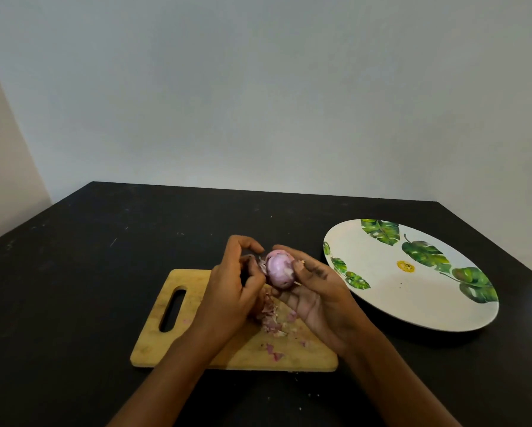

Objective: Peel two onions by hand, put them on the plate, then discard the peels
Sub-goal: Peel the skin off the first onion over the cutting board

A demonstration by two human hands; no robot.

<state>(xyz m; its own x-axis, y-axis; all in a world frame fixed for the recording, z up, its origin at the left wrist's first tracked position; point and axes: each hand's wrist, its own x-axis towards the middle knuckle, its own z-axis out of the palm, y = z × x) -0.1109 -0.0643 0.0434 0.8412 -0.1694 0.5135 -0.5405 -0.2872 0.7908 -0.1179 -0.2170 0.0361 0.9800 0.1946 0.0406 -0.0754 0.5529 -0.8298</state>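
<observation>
Right hand [317,298], fingers [284,249] curled, is clasping a part-peeled round purple onion [278,269]; left hand [227,291] is pinching its skin; white leaf-printed plate [381,297] is holding no onion; papery purple peels [271,318] are lying undiscarded.

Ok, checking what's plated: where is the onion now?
Head view, centre: the onion is held between the left hand and right hand above the cutting board, left of the plate.

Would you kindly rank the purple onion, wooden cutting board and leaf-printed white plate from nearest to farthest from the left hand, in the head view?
1. Purple onion: pinched by the left hand, just to its right.
2. Wooden cutting board: directly beneath it.
3. Leaf-printed white plate: far right, beyond the right hand.
</observation>
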